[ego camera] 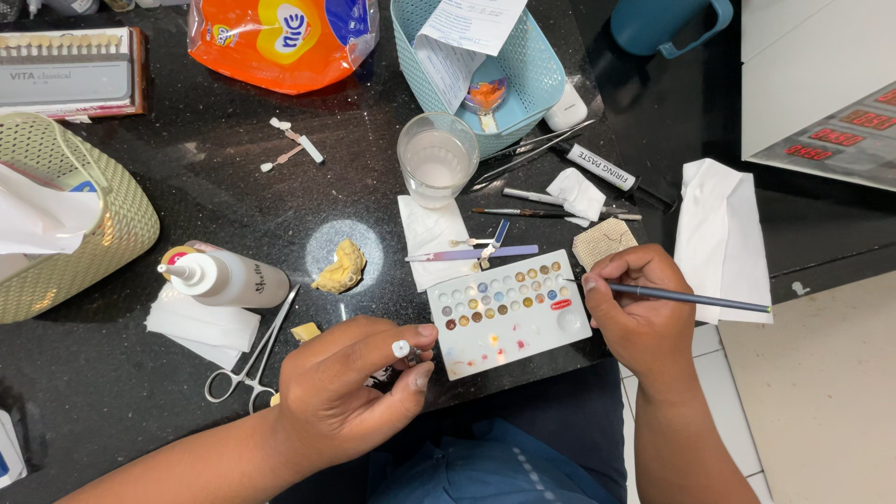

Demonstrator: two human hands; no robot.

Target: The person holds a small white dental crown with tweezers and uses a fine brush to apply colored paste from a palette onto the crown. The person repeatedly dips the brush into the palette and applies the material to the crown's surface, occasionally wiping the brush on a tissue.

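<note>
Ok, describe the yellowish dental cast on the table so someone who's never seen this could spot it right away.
Start at the black table and find the clear glass cup near its middle. Down and to the left of it, a round patch of light falls on the table, and the dental cast sits in it. It is the only lumpy pale yellow piece there, right of the white squeeze bottle and above the scissors.

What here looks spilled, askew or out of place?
Small paint smears mark the palette's bare lower part. It overhangs the table edge slightly. The yellow dental cast lies alone on the dark table. Nothing looks damaged.
</note>
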